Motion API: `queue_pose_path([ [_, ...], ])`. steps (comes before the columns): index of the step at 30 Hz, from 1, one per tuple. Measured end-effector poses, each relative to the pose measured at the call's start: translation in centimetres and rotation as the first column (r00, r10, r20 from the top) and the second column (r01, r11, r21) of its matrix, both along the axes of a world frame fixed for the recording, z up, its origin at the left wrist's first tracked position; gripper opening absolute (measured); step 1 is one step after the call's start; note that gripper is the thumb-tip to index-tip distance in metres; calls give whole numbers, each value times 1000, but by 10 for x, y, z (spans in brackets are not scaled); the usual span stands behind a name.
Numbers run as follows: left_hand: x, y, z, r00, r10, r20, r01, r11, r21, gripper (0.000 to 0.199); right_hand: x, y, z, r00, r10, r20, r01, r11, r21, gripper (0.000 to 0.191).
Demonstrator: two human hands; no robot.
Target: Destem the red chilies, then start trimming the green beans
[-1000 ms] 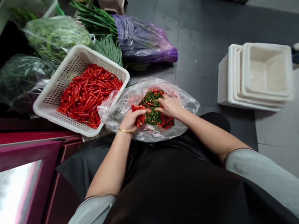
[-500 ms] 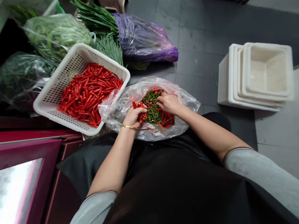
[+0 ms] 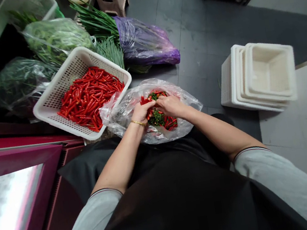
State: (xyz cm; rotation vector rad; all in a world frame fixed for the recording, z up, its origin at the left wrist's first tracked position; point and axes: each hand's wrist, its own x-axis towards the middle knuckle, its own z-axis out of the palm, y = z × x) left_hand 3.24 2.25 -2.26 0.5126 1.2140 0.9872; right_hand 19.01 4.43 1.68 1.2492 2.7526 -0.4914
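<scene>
Left hand (image 3: 140, 113) is clamped on a bunch of red chilies (image 3: 144, 101), tips pointing up and away from the palm, thumb laid across toward the other hand. Right hand (image 3: 168, 105) is right beside it, fingers curled and bunched together, fingertips meeting the left thumb area; can't tell if it pinches a chili, the fingers hide that spot. Both hands are over the mouth of a clear plastic bag (image 3: 125, 109), which sits just in front of the black apron (image 3: 178, 196). In the bag: more red chilies (image 3: 170, 122) with green stems (image 3: 157, 119) massed in the middle. Gold bracelet (image 3: 138, 122) on left wrist. White perforated basket (image 3: 48, 104) is to the left of the bag, holding a big heap of loose red chilies (image 3: 91, 97), and the bag's edge overlaps the basket rim in this view. Behind the basket: a clear bag of light green vegetables (image 3: 56, 39), a darker bag of greens (image 3: 24, 79), and long green stalks (image 3: 98, 20) running into a purple bag (image 3: 148, 44). Stacked white crates (image 3: 228, 80) stand on the right, well apart from the hands.
</scene>
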Motion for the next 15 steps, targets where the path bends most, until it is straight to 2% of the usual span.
queue_pose_path([
  [4, 1, 0, 7, 994, -105, 7, 105, 994, -3, 29, 6, 2, 7, 974, 146, -174, -155, 987, -35, 27],
  [6, 0, -6, 14, 991, -64, -121, 78, 990, 115, 28, 7, 6, 3, 968, 145, -205, -169, 980, -107, 26],
  [8, -2, -13, 25, 950, 75, -304, 24, 950, 310, 27, 9, 8, -6, 992, 67, -111, -89, 975, -203, 27],
  [10, -4, -17, 37, 892, 192, -409, 15, 892, 451, 29, 11, 6, -17, 997, -41, 63, 54, 974, -221, 31],
  [12, -9, -18, 47, 891, 199, -409, 16, 885, 466, 28, 12, -2, -29, 978, -115, 175, 139, 981, -135, 35],
  [15, -17, -15, 49, 951, 139, -277, -37, 938, 344, 23, 4, -15, -42, 968, -96, 230, 107, 994, -33, 39],
])
